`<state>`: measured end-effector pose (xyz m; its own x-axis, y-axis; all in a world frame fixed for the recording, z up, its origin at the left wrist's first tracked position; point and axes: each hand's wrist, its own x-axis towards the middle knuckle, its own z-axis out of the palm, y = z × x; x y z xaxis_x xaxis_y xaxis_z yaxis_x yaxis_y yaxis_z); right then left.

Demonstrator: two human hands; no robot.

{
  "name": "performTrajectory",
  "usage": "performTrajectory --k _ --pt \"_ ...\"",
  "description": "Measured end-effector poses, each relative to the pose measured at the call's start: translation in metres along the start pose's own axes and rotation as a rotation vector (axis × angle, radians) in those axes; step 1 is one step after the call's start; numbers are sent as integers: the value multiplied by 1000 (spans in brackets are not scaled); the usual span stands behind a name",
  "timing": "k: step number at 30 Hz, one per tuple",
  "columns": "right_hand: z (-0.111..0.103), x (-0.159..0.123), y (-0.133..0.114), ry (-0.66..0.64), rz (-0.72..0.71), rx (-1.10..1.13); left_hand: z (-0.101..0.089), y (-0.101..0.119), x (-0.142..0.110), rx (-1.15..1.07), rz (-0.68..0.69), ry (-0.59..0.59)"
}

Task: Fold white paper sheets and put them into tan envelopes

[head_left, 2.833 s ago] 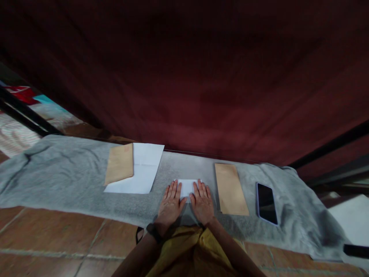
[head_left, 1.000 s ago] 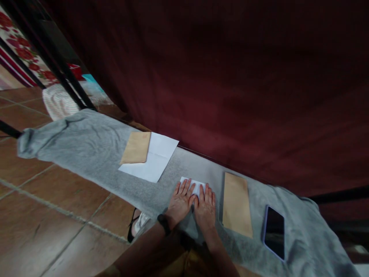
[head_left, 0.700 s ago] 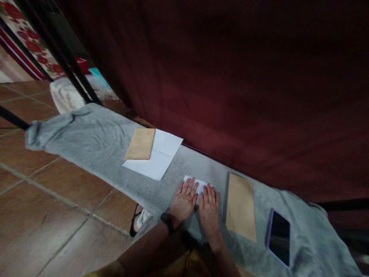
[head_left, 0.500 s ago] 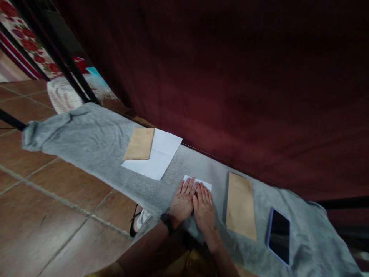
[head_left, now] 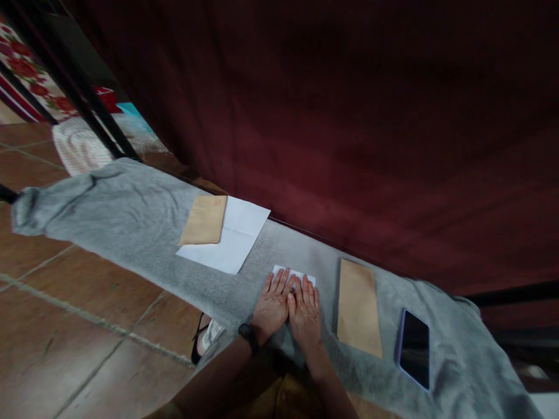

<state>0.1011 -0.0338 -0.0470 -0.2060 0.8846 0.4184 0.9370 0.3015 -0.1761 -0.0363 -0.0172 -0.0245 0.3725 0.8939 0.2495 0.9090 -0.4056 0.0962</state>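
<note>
White paper (head_left: 311,279), small, plain, lying flat; mostly covered, far edge showing. Grip: left hand (head_left: 271,311) and right hand (head_left: 304,319) both unclenched, palm-down on top.

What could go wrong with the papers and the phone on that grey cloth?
The small white paper might wrinkle or slide, because the left hand and right hand lie flat on it over soft grey cloth. The big white sheet could slip off, since its far corner reaches the cloth's far edge and the brown paper covers only part of it. The phone might shift if someone tugged the cloth beneath it.
</note>
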Motion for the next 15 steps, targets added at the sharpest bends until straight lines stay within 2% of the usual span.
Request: performTrajectory --k 6,15 --pt "5 -3 6 34 -9 -56 -1 0 1 -10 -17 15" --pt "-12 -12 19 -11 38 -161 -1 3 2 -35 -57 48"
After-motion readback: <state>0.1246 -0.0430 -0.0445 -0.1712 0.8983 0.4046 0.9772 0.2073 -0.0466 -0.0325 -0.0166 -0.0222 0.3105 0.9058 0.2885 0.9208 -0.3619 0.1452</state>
